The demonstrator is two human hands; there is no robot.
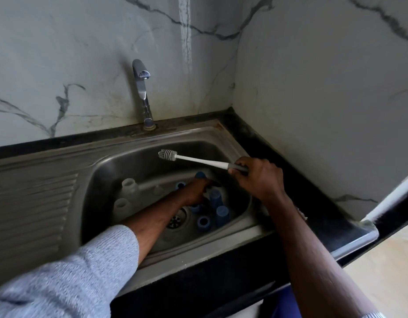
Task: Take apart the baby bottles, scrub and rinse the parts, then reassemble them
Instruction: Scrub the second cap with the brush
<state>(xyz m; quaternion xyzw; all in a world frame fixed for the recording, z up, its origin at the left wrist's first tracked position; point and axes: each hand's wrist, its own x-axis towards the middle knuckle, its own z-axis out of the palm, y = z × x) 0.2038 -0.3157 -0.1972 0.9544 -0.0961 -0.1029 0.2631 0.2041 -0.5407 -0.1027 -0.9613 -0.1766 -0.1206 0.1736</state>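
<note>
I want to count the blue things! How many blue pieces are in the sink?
6 show: one behind the left hand at, one beside it, one under the hand, and three right of the drain. The hand may hide more.

Blue caps (222, 215), white-and-grey brush (168, 155), steel-grey sink (60, 180), grey-veined white marble wall (72, 65).

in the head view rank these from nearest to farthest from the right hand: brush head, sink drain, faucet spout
From the right hand:
1. Brush head, to its left, over the basin.
2. Sink drain, lower left, on the basin floor.
3. Faucet spout, upper left, against the wall.
</note>
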